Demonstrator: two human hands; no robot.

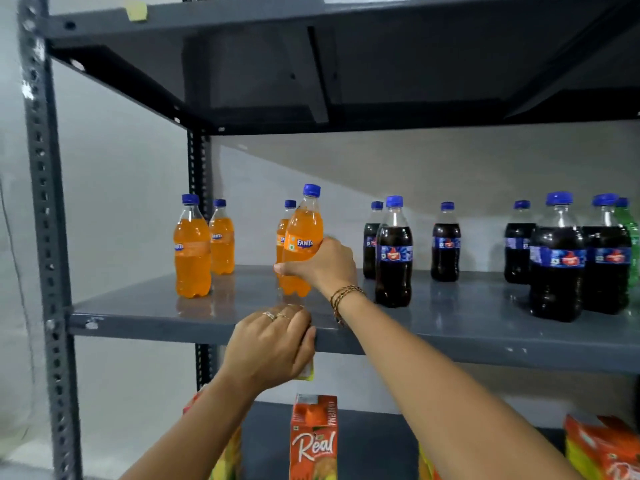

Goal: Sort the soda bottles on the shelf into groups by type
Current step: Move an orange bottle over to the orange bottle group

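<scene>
Down low, nearest the camera, a juice carton (313,441) on the lower shelf reads "Real" in white script, with more orange cartons (602,445) off to the right. Up a level, the left hand (273,344) grips the front lip of the grey metal shelf (485,336), fingers curled over the edge, rings on two of them. Beyond it the right hand (323,263) (threaded bracelets at the wrist) is wrapped around the lower half of a Fanta bottle (303,237), orange drink, blue cap, "FANTA" readable on the label, tilted slightly, its base at the shelf surface. Another orange bottle (284,230) stands right behind it, and two more orange bottles (192,247) sit toward the left post. To the right stand the dark cola bottles (393,254), blue caps and blue labels, the writing too blurred to read. At the far right edge, a green bottle (632,230) peeks out behind the colas.
</scene>
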